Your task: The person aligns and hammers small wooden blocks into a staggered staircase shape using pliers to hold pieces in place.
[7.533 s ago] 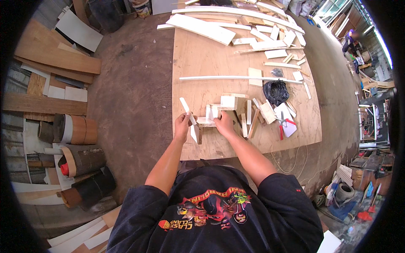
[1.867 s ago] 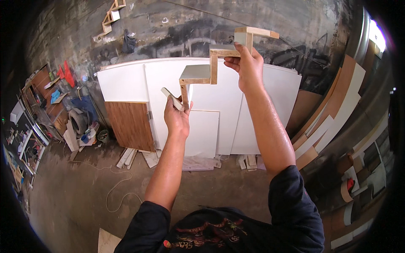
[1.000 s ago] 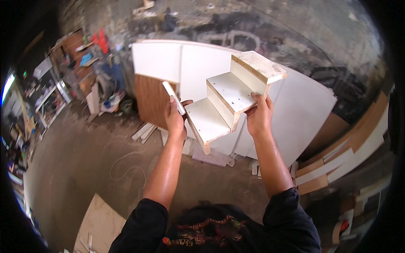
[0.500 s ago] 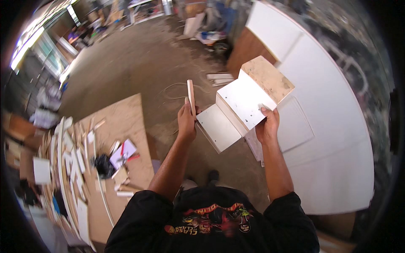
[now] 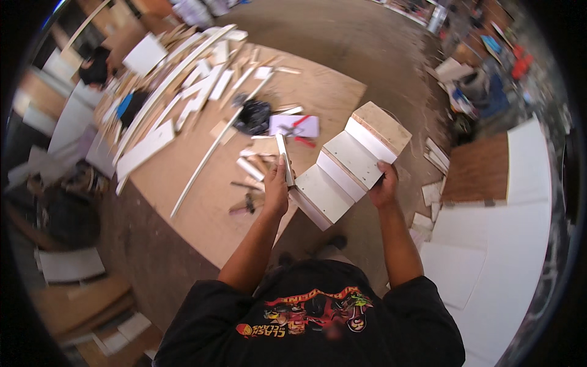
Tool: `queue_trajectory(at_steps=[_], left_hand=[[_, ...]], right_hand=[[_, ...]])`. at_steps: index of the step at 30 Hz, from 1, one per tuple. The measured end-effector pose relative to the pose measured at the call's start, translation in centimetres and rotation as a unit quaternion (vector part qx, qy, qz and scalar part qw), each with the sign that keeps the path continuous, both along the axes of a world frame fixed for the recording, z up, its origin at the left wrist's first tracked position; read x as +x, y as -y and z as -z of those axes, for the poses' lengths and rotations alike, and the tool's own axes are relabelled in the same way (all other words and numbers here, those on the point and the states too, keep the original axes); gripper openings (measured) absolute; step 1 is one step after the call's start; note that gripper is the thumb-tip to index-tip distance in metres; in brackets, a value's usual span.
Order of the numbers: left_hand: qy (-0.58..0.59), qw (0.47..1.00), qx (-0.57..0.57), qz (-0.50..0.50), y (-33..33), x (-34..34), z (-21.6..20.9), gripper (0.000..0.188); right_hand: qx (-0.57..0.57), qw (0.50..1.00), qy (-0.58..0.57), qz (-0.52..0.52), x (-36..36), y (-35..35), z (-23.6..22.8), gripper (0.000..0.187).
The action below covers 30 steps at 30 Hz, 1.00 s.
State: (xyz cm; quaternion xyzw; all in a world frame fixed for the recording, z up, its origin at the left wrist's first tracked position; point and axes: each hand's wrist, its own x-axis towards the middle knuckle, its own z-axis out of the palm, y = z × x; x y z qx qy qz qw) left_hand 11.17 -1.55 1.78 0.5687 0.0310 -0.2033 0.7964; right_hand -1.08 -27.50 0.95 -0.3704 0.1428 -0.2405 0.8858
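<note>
A white stepped board assembly (image 5: 347, 160), like a small stair with a bare wood-coloured end, is held in front of my body. My right hand (image 5: 385, 188) closes on its right edge, thumb on top and the other fingers mostly hidden below. My left hand (image 5: 276, 189) is closed round a short narrow wooden strip (image 5: 282, 153) with a white face, which stands up beside the assembly's left end. Whether the left fingers also touch the assembly is hidden.
A plywood-topped table (image 5: 183, 211) to my left bears many white wood offcuts (image 5: 202, 85), a black plastic bag (image 5: 253, 117) and red-handled pliers (image 5: 299, 122). White panels (image 5: 471, 238) and a brown board (image 5: 477, 168) stand at the right. Scrap pieces (image 5: 436, 156) lie on the floor.
My view has swung left, so the table now fills the left and centre and the white panels sit farther right. Both hands keep their holds, and the stepped assembly is tilted slightly differently.
</note>
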Motion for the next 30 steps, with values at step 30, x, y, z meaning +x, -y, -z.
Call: queue_trajectory(at_steps=[30], left_hand=[[-0.068, 0.902, 0.090, -0.417, -27.9, -0.5, 5.6, 0.043]], right_hand=[[0.131, 0.853, -0.169, -0.477, 23.9, -28.3, 11.5, 0.049]])
